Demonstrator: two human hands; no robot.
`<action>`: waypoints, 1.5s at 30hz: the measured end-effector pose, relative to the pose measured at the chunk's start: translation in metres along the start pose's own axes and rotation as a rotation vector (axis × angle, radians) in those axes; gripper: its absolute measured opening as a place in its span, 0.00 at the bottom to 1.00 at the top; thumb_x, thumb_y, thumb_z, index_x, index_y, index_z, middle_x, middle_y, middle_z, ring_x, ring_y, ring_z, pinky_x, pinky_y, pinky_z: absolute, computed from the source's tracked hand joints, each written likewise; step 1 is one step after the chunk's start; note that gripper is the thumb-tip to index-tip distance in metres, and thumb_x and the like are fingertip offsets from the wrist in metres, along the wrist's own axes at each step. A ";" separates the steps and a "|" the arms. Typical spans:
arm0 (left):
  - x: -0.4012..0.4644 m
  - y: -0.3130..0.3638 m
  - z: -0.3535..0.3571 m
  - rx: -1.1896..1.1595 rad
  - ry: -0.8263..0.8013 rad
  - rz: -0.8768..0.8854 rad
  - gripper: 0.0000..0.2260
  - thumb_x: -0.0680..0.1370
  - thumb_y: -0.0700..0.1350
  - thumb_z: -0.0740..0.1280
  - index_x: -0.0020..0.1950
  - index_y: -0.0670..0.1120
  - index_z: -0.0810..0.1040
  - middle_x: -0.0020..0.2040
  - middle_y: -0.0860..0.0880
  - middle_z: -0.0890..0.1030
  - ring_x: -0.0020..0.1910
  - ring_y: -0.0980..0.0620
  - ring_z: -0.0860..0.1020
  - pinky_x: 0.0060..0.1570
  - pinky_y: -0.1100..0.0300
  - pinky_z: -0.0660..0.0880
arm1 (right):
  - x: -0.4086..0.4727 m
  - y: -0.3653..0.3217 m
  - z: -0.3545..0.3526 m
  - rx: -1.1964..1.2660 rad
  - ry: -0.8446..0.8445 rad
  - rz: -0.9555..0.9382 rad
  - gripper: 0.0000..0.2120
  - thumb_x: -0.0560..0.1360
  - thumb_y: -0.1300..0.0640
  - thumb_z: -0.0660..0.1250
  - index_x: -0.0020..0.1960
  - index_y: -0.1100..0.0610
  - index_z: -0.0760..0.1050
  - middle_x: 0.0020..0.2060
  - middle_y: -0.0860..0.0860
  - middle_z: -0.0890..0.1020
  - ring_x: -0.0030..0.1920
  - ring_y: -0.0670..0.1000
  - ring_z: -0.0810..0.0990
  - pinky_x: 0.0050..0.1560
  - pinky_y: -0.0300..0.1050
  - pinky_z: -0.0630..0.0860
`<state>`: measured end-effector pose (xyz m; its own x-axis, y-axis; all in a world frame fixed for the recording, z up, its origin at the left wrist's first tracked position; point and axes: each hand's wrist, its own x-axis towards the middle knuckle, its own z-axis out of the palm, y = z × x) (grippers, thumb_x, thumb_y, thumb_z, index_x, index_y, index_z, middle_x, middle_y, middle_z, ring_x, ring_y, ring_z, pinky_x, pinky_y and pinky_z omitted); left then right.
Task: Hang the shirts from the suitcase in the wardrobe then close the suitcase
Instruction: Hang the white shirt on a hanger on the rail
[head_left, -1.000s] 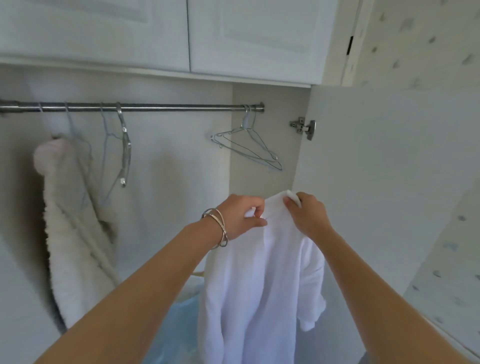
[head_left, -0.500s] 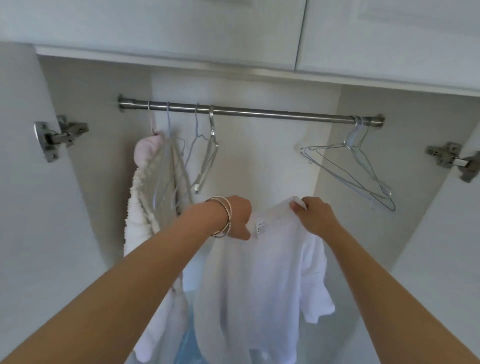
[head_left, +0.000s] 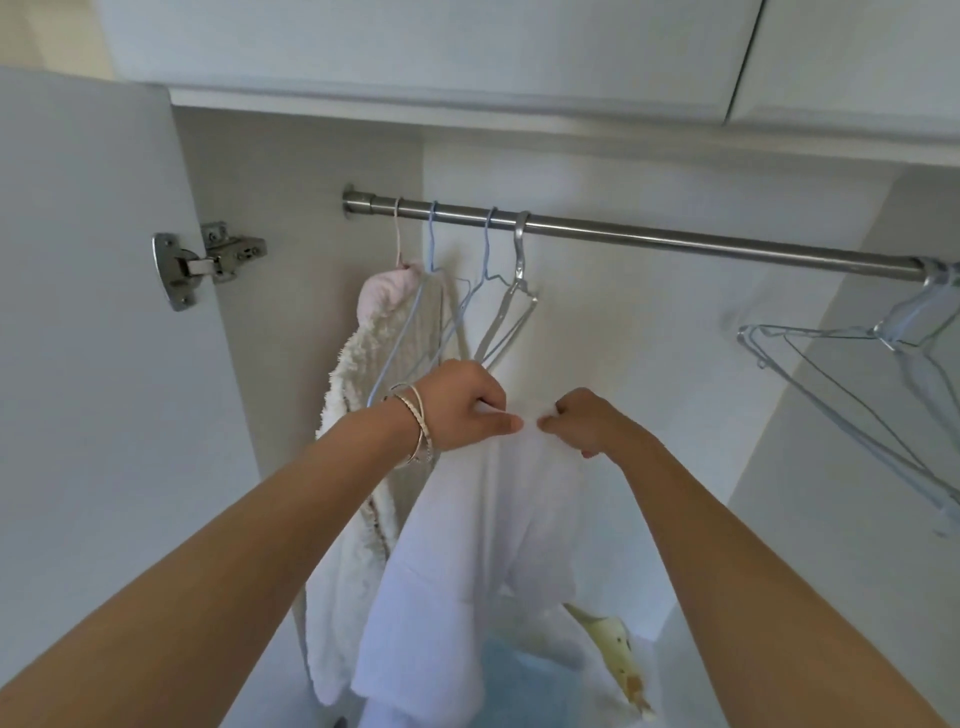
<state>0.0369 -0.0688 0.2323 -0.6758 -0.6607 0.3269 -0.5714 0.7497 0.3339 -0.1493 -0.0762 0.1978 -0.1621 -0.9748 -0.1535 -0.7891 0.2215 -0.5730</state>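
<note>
Shirt: the white shirt (head_left: 498, 519) hangs in front of the open wardrobe, below the rail (head_left: 649, 241); held at its top edge so the body drops free and the neck opening can be found.
Left hand: left hand (head_left: 462, 410) fingers pinched shut on the shirt's top edge, just below the silver hanger (head_left: 511, 312); placed there, likely, to reach that hanger next.
Right hand: right hand (head_left: 584, 423) fingers closed on the same edge, nearly touching the left; the close grip bunches the collar.
Rail, left end: fluffy robe (head_left: 363, 415) and spare hangers crowd this end.
Rail, right end: wire hangers (head_left: 883, 374) hang empty, well apart.
Suitcase: not in view; closure pending.
</note>
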 end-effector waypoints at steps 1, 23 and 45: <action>0.001 -0.004 0.000 -0.013 0.010 -0.017 0.23 0.75 0.45 0.68 0.23 0.48 0.63 0.23 0.51 0.63 0.25 0.59 0.68 0.28 0.68 0.61 | 0.005 -0.006 -0.001 0.016 -0.026 -0.012 0.11 0.76 0.55 0.63 0.39 0.61 0.74 0.36 0.55 0.76 0.44 0.57 0.76 0.38 0.43 0.72; 0.024 -0.083 0.021 -0.160 -0.068 -0.111 0.24 0.75 0.45 0.67 0.22 0.49 0.59 0.20 0.50 0.62 0.21 0.58 0.65 0.27 0.68 0.60 | 0.139 -0.093 -0.023 0.716 0.361 -0.003 0.11 0.75 0.56 0.64 0.53 0.63 0.73 0.43 0.57 0.78 0.40 0.54 0.81 0.44 0.48 0.78; 0.051 -0.041 0.038 -0.070 -0.352 -0.206 0.13 0.59 0.49 0.59 0.20 0.47 0.58 0.20 0.51 0.59 0.24 0.52 0.59 0.29 0.61 0.57 | 0.066 -0.025 -0.055 0.750 0.461 0.043 0.10 0.74 0.69 0.61 0.38 0.58 0.74 0.33 0.53 0.79 0.32 0.48 0.77 0.36 0.43 0.75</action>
<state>0.0083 -0.1315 0.2015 -0.6753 -0.7341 -0.0710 -0.6866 0.5906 0.4240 -0.1724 -0.1475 0.2462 -0.5333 -0.8437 0.0604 -0.2064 0.0606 -0.9766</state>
